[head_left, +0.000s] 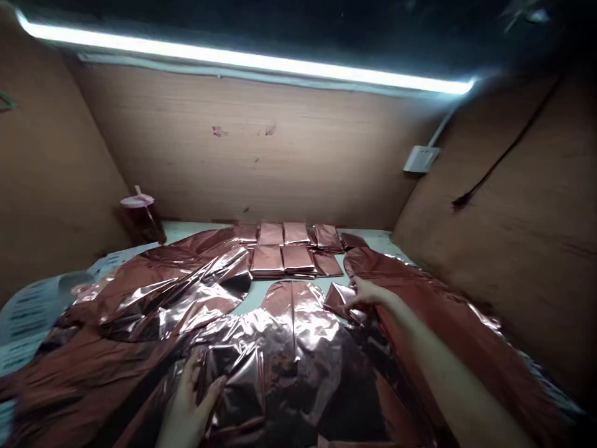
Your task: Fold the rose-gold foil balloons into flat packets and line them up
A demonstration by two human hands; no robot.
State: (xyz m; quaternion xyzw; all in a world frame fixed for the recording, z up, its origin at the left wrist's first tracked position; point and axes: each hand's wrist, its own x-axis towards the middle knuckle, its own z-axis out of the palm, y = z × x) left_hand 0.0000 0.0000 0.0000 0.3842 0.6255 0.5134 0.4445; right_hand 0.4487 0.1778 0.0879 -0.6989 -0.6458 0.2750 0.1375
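Flat, uninflated rose-gold foil balloons (298,336) with rounded edges overlap across the table in front of me. My right hand (366,292) has its fingers on a small folded foil balloon (336,300), right of the middle, and seems to grip its edge. Lower left, my left hand (191,398) rests over the shiny foil with thumb and fingers apart. Beside its thumb lies a squarish folded section of foil (237,386). Farther back, several folded foil packets (268,258) are piled in two rows.
A lidded cup with a straw (142,218) stands at the back left. A clear plastic roll or bag with print (41,311) lies at the left edge. Board walls (252,149) enclose the table. Overhead runs a tube light (247,59); a socket box (421,159) is on the right.
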